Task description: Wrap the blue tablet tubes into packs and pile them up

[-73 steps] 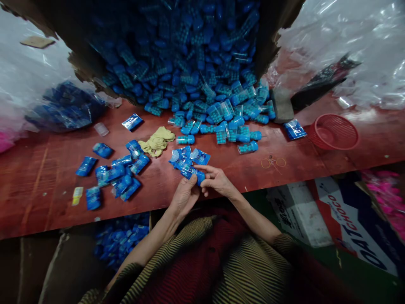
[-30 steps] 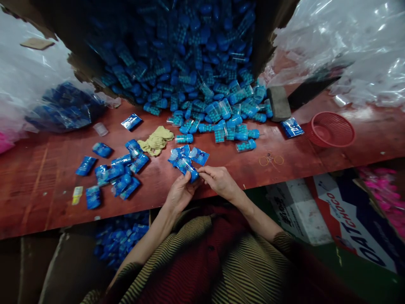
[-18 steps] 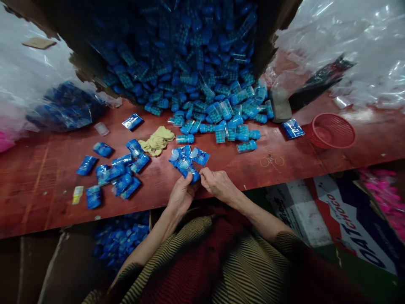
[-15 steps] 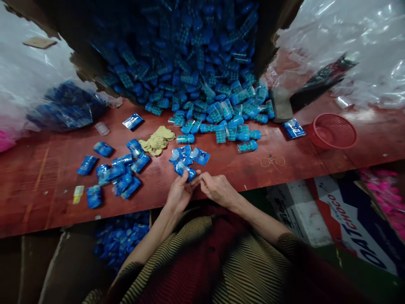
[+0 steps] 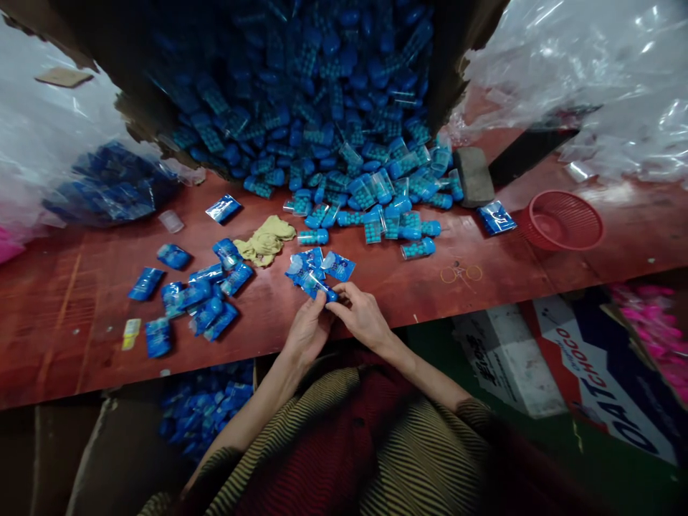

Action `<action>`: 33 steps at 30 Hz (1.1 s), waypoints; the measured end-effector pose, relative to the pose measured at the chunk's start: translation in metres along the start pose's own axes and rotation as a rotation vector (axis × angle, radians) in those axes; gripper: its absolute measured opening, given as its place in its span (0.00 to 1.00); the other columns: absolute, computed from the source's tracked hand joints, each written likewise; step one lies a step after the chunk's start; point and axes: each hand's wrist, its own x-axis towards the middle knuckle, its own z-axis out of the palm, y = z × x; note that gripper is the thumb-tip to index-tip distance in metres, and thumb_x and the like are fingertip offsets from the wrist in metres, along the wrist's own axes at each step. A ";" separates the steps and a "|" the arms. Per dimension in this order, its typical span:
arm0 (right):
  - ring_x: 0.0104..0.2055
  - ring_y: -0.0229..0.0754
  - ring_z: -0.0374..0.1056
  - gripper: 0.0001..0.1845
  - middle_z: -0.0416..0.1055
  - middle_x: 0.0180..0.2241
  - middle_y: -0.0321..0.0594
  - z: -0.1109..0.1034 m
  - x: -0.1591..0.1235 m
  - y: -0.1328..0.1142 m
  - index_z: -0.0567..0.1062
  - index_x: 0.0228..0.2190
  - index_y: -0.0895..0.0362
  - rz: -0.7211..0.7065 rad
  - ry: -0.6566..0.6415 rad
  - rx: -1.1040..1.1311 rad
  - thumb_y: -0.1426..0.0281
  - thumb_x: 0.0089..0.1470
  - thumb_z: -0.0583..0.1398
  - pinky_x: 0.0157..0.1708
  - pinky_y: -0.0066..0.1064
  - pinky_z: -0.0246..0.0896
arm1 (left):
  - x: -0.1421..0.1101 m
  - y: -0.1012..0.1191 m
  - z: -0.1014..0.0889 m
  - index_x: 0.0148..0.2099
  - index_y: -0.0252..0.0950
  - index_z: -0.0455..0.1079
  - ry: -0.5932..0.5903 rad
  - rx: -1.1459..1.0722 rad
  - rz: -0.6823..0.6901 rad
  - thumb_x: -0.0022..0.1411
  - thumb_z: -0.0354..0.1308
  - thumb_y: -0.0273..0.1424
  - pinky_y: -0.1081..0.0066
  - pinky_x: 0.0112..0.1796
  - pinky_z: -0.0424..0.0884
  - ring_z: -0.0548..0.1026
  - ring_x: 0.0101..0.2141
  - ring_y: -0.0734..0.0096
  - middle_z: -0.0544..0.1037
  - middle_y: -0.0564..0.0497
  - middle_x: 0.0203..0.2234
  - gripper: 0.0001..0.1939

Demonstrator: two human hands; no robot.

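My left hand (image 5: 312,324) is closed on a small shiny blue packet (image 5: 321,288), thumb on top. At the packet's right end, the thumb and fingers of my right hand (image 5: 364,315) pinch it too. The fingers partly hide this packet, and I cannot tell what is inside. Just beyond it lie a few flat blue packets (image 5: 338,265) on the red table (image 5: 419,301). To the left is a loose cluster of plump blue packets (image 5: 196,294). A crumpled yellow-green cloth (image 5: 265,241) rests between that cluster and the small bottles with blue caps (image 5: 312,237).
A torn cardboard box (image 5: 129,107) spills many bead-filled bottles toward me. At the right are a red plastic basket (image 5: 563,221), a grey block (image 5: 474,177) and rubber bands (image 5: 461,273). A clear bag of blue items (image 5: 115,183) sits left. Printed cartons (image 5: 596,380) stand below the table edge.
My right hand has turned and its fingers have moved onto the packet's right end. The packet has shifted slightly right in my left hand. The view has moved a little.
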 end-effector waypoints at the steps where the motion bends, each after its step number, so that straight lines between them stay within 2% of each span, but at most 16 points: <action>1: 0.35 0.40 0.70 0.10 0.74 0.33 0.38 0.001 0.000 0.001 0.70 0.39 0.55 -0.026 -0.007 -0.001 0.67 0.54 0.58 0.37 0.32 0.63 | -0.001 0.002 0.000 0.33 0.30 0.73 -0.003 0.027 0.012 0.49 0.67 0.33 0.72 0.41 0.70 0.76 0.34 0.70 0.78 0.49 0.28 0.12; 6: 0.34 0.38 0.69 0.18 0.73 0.38 0.38 0.001 -0.002 0.007 0.68 0.45 0.54 -0.105 -0.060 0.061 0.68 0.51 0.61 0.38 0.31 0.63 | -0.003 0.010 0.001 0.34 0.29 0.74 0.003 0.078 0.052 0.45 0.69 0.30 0.73 0.39 0.70 0.76 0.31 0.72 0.78 0.49 0.28 0.13; 10: 0.33 0.37 0.68 0.21 0.72 0.39 0.38 0.003 -0.002 0.010 0.68 0.46 0.53 -0.049 -0.018 0.154 0.69 0.49 0.62 0.37 0.31 0.65 | -0.002 0.010 0.000 0.33 0.29 0.73 0.021 -0.001 0.035 0.50 0.66 0.28 0.75 0.38 0.71 0.76 0.31 0.73 0.79 0.48 0.28 0.08; 13: 0.38 0.39 0.69 0.20 0.72 0.42 0.39 0.005 -0.001 0.007 0.69 0.45 0.53 -0.034 0.012 0.187 0.69 0.49 0.62 0.41 0.32 0.65 | -0.002 0.007 0.002 0.34 0.31 0.73 0.042 -0.090 0.033 0.54 0.61 0.24 0.78 0.38 0.71 0.75 0.31 0.77 0.78 0.51 0.29 0.03; 16: 0.42 0.40 0.70 0.17 0.72 0.44 0.39 0.006 -0.002 0.002 0.69 0.44 0.53 -0.040 0.030 0.213 0.68 0.51 0.61 0.43 0.33 0.64 | -0.003 0.003 0.004 0.37 0.33 0.73 0.012 -0.106 0.034 0.54 0.62 0.25 0.76 0.42 0.70 0.75 0.35 0.76 0.78 0.52 0.33 0.06; 19: 0.37 0.39 0.70 0.14 0.73 0.41 0.39 0.005 -0.004 -0.001 0.69 0.43 0.53 -0.045 0.060 0.182 0.68 0.53 0.59 0.39 0.31 0.66 | -0.003 0.003 0.004 0.40 0.34 0.72 -0.037 -0.034 0.070 0.51 0.65 0.29 0.71 0.45 0.69 0.75 0.39 0.71 0.78 0.51 0.35 0.12; 22: 0.37 0.40 0.69 0.13 0.72 0.39 0.40 0.002 -0.005 -0.002 0.70 0.42 0.54 -0.123 0.074 0.079 0.69 0.53 0.58 0.40 0.32 0.65 | -0.002 0.008 0.002 0.38 0.34 0.73 0.012 0.070 0.155 0.47 0.68 0.29 0.73 0.43 0.69 0.75 0.34 0.73 0.78 0.53 0.30 0.14; 25: 0.39 0.40 0.69 0.16 0.71 0.40 0.40 0.001 -0.005 0.002 0.69 0.44 0.54 -0.143 0.063 0.126 0.69 0.52 0.60 0.40 0.32 0.65 | -0.003 0.014 0.002 0.37 0.33 0.73 0.039 0.116 0.208 0.44 0.69 0.26 0.75 0.40 0.69 0.75 0.32 0.74 0.79 0.53 0.30 0.15; 29: 0.39 0.40 0.68 0.22 0.70 0.40 0.39 0.004 -0.006 0.006 0.68 0.46 0.52 -0.089 0.053 0.164 0.68 0.48 0.63 0.40 0.33 0.65 | -0.005 0.016 0.002 0.35 0.31 0.74 0.039 0.071 0.128 0.47 0.67 0.28 0.75 0.35 0.70 0.75 0.29 0.73 0.79 0.50 0.28 0.11; 33: 0.43 0.42 0.67 0.20 0.69 0.42 0.40 0.007 -0.009 0.001 0.69 0.45 0.52 -0.131 0.127 0.094 0.69 0.49 0.63 0.45 0.34 0.64 | -0.005 0.010 0.002 0.32 0.31 0.74 0.033 -0.049 0.040 0.51 0.64 0.26 0.78 0.34 0.70 0.75 0.29 0.76 0.79 0.51 0.28 0.04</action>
